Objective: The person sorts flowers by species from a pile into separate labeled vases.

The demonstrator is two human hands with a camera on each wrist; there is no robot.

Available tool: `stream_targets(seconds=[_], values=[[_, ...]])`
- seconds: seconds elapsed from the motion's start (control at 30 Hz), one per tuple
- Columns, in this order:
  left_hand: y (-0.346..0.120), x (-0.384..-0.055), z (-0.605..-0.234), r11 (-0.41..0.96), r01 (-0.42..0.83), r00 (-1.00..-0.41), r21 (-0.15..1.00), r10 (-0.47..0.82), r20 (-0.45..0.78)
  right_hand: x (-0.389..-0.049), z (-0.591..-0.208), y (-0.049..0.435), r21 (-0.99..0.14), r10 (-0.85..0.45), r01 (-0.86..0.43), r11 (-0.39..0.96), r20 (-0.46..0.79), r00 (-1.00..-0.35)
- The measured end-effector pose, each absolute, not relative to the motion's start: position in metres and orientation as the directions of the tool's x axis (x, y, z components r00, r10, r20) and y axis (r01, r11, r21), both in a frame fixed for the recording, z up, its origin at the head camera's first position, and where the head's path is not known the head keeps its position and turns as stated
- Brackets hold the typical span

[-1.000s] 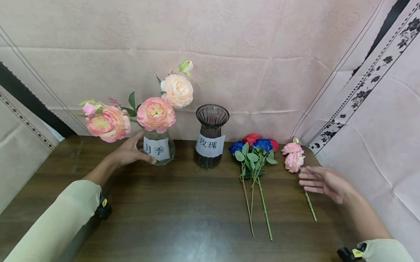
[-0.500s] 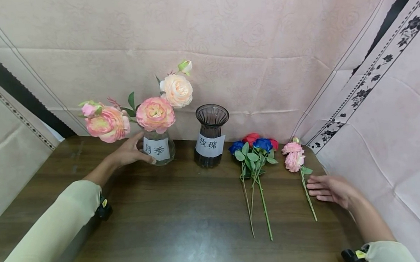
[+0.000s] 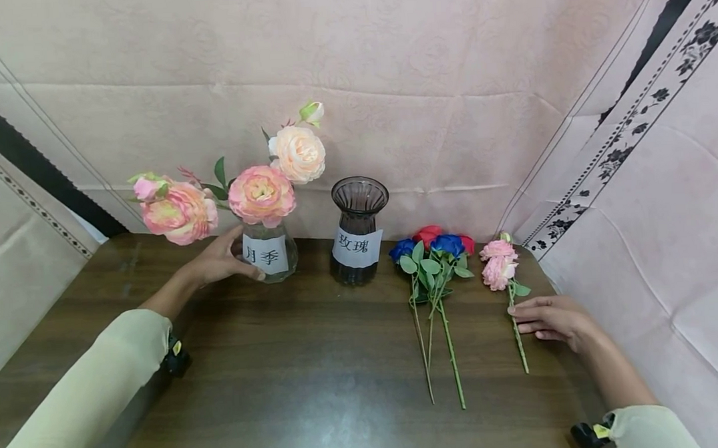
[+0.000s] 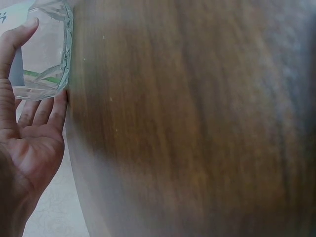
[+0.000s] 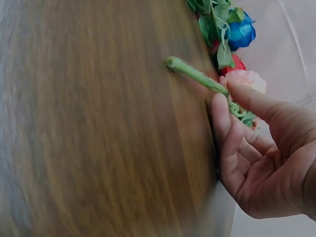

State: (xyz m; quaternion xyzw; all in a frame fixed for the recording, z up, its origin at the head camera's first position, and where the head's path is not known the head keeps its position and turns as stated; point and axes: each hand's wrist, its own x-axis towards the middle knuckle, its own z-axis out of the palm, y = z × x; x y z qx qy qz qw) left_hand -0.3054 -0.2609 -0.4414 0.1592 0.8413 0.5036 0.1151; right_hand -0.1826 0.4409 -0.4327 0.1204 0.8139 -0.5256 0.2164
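On the left, my left hand [image 3: 219,260] grips the clear glass vase [image 3: 288,257], thumb across the front and fingers behind. The left wrist view shows the vase's base [image 4: 54,81] between thumb and fingers. Large pink and cream artificial flowers [image 3: 263,195] stand in it. At the right, my right hand [image 3: 552,317] pinches the green stem of a pink artificial flower [image 3: 499,271] between thumb and index finger. In the right wrist view the cut end of the stem [image 5: 192,74] sticks out past the fingertips.
A dark glass vase [image 3: 357,264] with a paper label stands upright beside the clear one. Blue and red artificial roses [image 3: 447,245] lie between it and the pink flower, stems toward me. Patterned cloth [image 3: 403,135] hangs behind the wooden table [image 3: 317,359].
My right hand drew back a little from the stem, then came in and pinched it. The stem's lower end has swung left. My left hand stays on the vase.
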Motion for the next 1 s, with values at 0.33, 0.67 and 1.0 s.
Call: stream_targets(seconds=[0.33,0.67,1.0], values=[[-0.262,-0.307,-0.444,0.422,0.196,-0.913,0.885,0.408,0.007,-0.186,-0.43,0.435,-0.855,-0.149,0.431,0.289,-0.485,-0.862],[-0.262,-0.306,-0.443,0.433,0.191,-0.919,0.881,0.395,0.005,-0.185,-0.434,0.429,-0.877,-0.246,0.478,0.049,-0.474,-0.846],[-0.262,-0.307,-0.445,0.42,0.198,-0.918,0.886,0.397,0.017,-0.186,-0.431,0.413,-0.914,-0.231,0.39,-0.115,-0.357,-0.905]])
